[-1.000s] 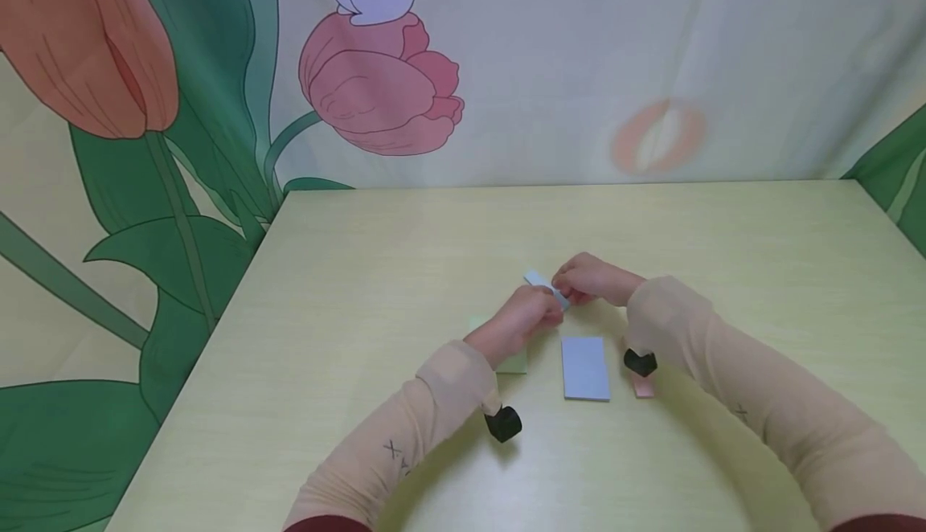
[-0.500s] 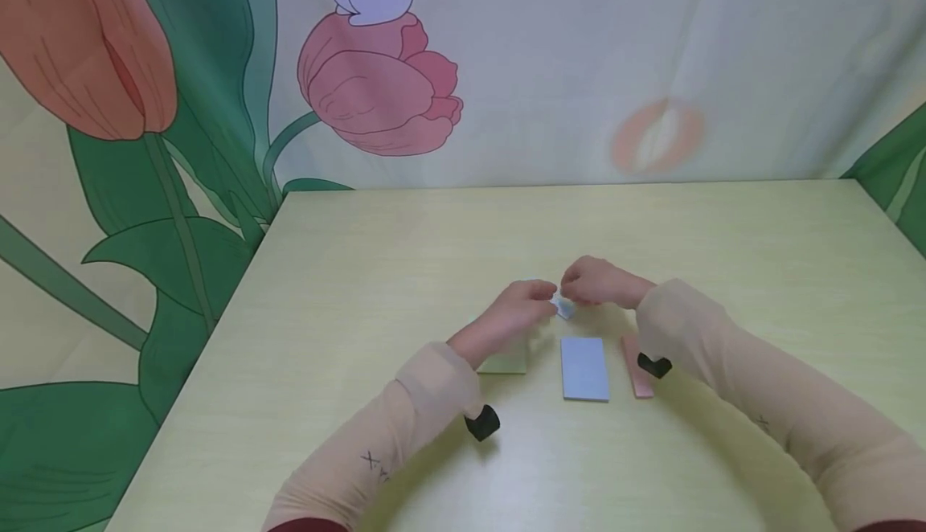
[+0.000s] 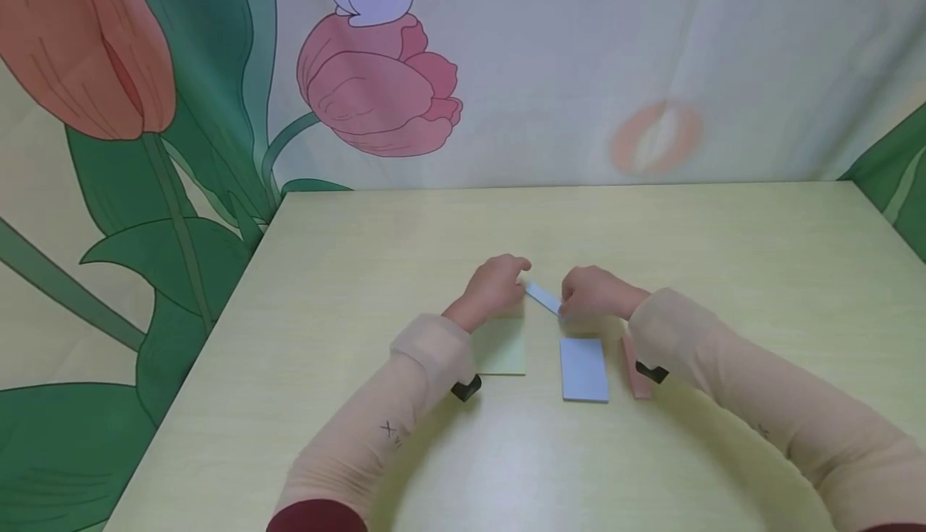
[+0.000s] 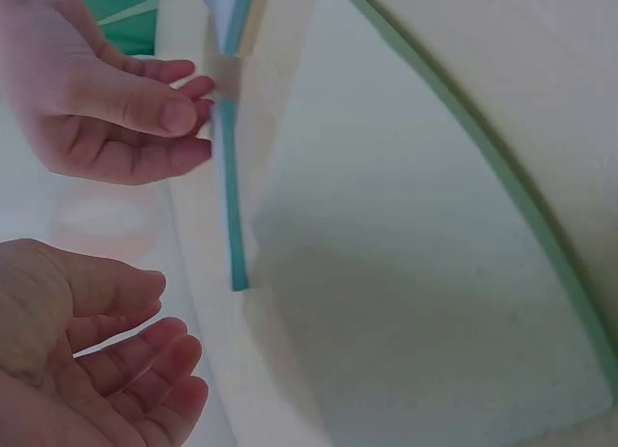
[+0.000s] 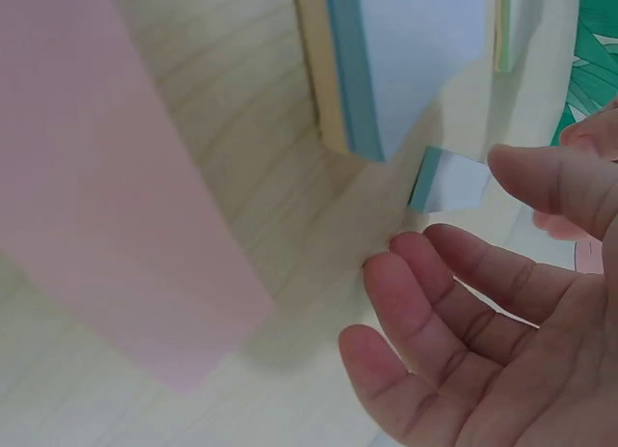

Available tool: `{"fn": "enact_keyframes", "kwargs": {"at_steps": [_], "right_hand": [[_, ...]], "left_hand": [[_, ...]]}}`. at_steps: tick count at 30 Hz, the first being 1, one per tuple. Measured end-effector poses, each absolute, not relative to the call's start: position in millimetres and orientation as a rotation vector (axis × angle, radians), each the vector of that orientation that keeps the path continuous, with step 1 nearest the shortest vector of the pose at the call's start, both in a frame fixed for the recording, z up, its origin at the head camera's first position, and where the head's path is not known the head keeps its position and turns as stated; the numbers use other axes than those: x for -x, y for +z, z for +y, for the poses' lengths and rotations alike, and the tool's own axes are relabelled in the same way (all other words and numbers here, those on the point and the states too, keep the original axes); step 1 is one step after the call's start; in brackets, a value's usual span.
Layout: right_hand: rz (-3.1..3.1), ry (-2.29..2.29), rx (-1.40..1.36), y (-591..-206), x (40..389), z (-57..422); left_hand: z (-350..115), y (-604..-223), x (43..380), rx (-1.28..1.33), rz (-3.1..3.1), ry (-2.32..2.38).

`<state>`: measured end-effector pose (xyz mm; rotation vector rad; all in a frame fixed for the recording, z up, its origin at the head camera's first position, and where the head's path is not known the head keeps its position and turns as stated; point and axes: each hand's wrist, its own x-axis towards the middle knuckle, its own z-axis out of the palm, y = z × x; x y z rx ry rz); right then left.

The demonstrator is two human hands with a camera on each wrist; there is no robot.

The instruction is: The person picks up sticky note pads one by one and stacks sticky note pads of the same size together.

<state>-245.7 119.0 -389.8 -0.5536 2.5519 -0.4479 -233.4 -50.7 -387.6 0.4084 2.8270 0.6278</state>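
A narrow pale blue strip [image 3: 542, 297] with a darker blue edge lies slantwise on the table between both hands. My left hand [image 3: 493, 287] hovers just off its far left end, fingers loosely bent and apart, holding nothing. At the strip's near right end is my right hand [image 3: 602, 292]. Seen from the right wrist, thumb and fingers [image 5: 386, 293] spread to either side of the strip without closing on it. In the left wrist view the right fingertips [image 4: 198, 153] are right at the strip's end. Below the left hand a pale green square [image 3: 502, 351] lies flat, partly covered by the wrist.
A larger blue rectangle [image 3: 584, 371] with a layered blue and tan edge lies nearer the body. Right of it is a pink strip [image 3: 637, 375], partly hidden by the right wrist's black camera [image 3: 653, 372]. A flower-printed cloth [image 3: 535, 74] hangs behind the table [image 3: 362, 259].
The left hand first held the strip's middle along with the right, then let go and moved left and away. The right hand slid slightly nearer; the strip now shows between the hands.
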Motion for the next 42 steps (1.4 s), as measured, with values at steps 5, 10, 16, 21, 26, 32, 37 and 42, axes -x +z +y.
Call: {"fn": "enact_keyframes", "kwargs": {"at_steps": [5,10,16,21,26,32,37,42], "right_hand": [[2.549,-0.42,0.482,-388.4,241.6,115.0],[2.563,-0.38,0.491,-388.3,240.1,111.8],[2.603,-0.298,0.548,-388.4,239.8,108.3],[2.613,-0.255,0.558,-388.0,239.6,106.5],[2.624,-0.233,0.568,-387.8,239.2,105.5],[2.649,-0.207,0.585,-390.1,240.4,106.4],[2.687,-0.201,0.602,-390.9,240.2,107.7],[2.692,-0.21,0.594,-392.9,241.0,109.7]], "left_hand": [[-48.6,-394.4,238.8,-0.405,2.837,0.528],[-48.7,-398.1,240.1,-0.426,2.828,0.543],[-48.8,-400.8,238.7,-0.45,2.832,0.552],[-47.8,-400.8,237.2,-0.491,2.823,0.582],[-46.8,-400.7,236.2,-0.503,2.81,0.592],[-46.8,-400.1,234.6,-0.498,2.807,0.565],[-48.7,-398.7,231.9,-0.469,2.801,0.567],[-52.1,-400.3,230.9,-0.465,2.816,0.568]]}}
